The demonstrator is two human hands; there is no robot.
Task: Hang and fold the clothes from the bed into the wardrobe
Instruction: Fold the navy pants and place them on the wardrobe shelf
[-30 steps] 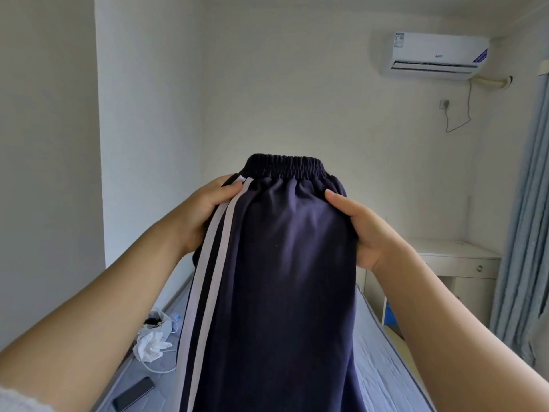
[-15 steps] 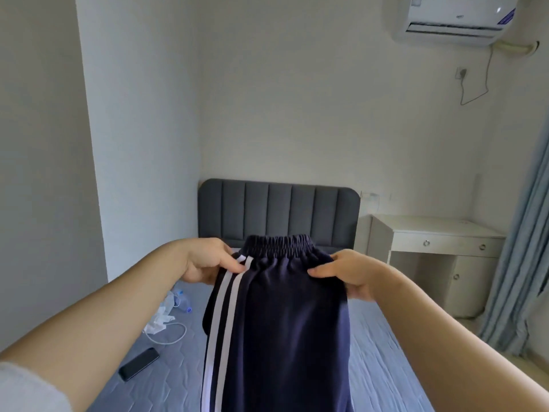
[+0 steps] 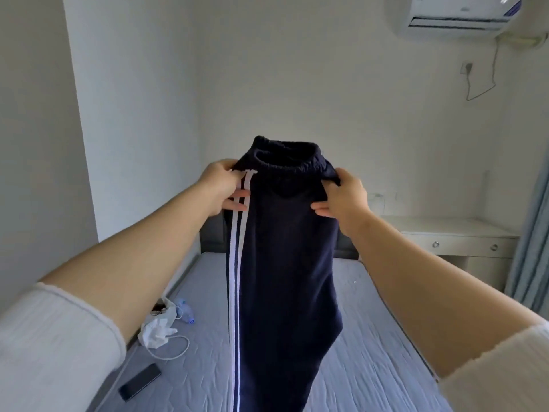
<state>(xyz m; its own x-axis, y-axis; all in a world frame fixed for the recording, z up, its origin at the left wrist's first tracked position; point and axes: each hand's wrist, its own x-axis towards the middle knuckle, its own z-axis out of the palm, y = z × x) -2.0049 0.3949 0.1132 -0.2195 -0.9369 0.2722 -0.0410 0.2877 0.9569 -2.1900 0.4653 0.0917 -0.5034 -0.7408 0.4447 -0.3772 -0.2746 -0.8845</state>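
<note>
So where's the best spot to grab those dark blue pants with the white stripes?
At the top, just under the elastic waistband, one hand from each side, as the left hand and right hand grip now. The pants are limp, so holding both ends of that thick gathered band should let the rest hang straight.

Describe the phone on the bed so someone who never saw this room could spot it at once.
Start at the blue-grey mattress and follow its left edge toward the camera, past the crumpled white bag and looped white cable. The phone lies flat just nearer. Unlike those pale, rumpled neighbours, it is a dark, slim rectangle.
</note>
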